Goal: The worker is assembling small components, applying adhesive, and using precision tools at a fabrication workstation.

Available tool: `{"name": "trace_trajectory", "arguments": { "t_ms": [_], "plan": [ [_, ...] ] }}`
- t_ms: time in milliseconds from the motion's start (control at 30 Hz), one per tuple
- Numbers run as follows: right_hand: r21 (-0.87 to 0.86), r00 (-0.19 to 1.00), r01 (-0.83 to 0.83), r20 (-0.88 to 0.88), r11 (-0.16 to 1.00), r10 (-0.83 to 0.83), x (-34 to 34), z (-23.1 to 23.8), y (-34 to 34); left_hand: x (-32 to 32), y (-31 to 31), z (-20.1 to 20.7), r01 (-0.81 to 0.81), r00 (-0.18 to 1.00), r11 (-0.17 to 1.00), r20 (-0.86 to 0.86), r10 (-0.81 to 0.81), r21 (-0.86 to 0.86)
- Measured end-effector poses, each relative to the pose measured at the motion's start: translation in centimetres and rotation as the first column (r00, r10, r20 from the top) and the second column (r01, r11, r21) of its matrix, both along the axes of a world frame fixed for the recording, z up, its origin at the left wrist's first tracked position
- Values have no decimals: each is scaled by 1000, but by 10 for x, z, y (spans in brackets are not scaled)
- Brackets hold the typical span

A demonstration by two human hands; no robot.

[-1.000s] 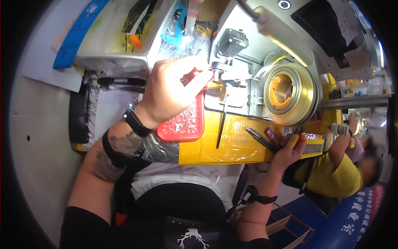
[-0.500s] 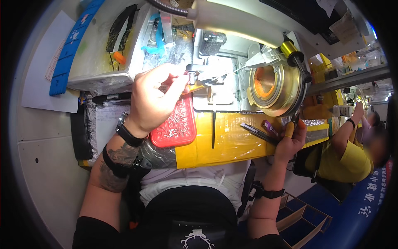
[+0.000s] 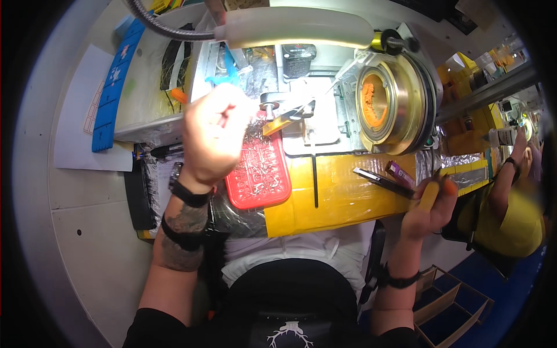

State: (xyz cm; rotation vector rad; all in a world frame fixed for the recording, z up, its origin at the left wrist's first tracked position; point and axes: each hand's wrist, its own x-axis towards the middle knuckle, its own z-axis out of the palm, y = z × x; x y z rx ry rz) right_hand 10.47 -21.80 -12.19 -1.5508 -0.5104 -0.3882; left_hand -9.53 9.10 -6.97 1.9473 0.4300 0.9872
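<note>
My left hand (image 3: 213, 139) is raised over the left side of a red tray (image 3: 258, 200) strewn with small thin metal pieces. Its fingers curl together in strong glare, so anything between them is hidden. Just right of it is the machine's small black-and-metal head (image 3: 272, 103) with a yellow-orange piece (image 3: 278, 124). My right hand (image 3: 428, 210), a yellow cover on one finger, is closed below the large brass-coloured wheel (image 3: 400, 107). A thin dark tip shows by its fingers; what it belongs to is unclear. Beside that hand lie a dark slim cutter (image 3: 383, 181) and a small purple packet (image 3: 400, 173).
A lamp with a pale tube (image 3: 296, 28) reaches across above the machine. At the left stands a white bin (image 3: 148, 130) with a blue strip (image 3: 119, 87) along it. The bench edge is covered in yellow tape (image 3: 336, 203). At far right sits another person (image 3: 499, 214).
My right hand has left the wheel's lower edge, moving down. My left hand has drawn away left from the machine head. The whole view has shifted a little.
</note>
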Motion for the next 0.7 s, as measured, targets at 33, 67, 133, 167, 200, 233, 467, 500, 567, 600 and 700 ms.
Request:
{"name": "trace_trajectory", "arguments": {
  "t_ms": [33,67,133,167,200,233,467,500,567,600,700],
  "plan": [
    [20,964,-262,-34,965,263,-21,17,2,-2,2,9,64,998,987,-4,-65,-149],
    [49,858,-508,-60,860,510,-41,34,6,-3,5,22,133,991,979,38,-129,-157],
    [165,641,-670,-365,724,676,-74,64,18,2,10,41,210,976,964,84,-199,-163],
    [233,523,-719,-441,655,730,-83,75,29,6,13,49,332,941,914,147,-304,-234],
    [302,400,-750,-502,589,767,-90,81,40,11,15,53,457,887,840,220,-406,-293],
    [333,337,-783,-484,526,808,-89,77,53,18,12,54,467,882,836,222,-416,-290],
    [901,-273,-345,-364,263,890,-78,79,126,22,33,37,274,951,895,-240,-197,352],
    [924,-313,-265,-352,275,882,-76,79,128,25,33,36,284,948,901,-240,-211,329],
    [943,-329,-226,-309,243,892,-72,76,129,28,35,33,300,942,904,-244,-231,304],
    [949,-362,-220,-294,225,885,-70,76,130,30,33,31,306,942,909,-226,-246,285],
    [958,-390,-202,-268,203,881,-70,76,132,31,28,26,321,943,920,-164,-289,224]
  ]
}}
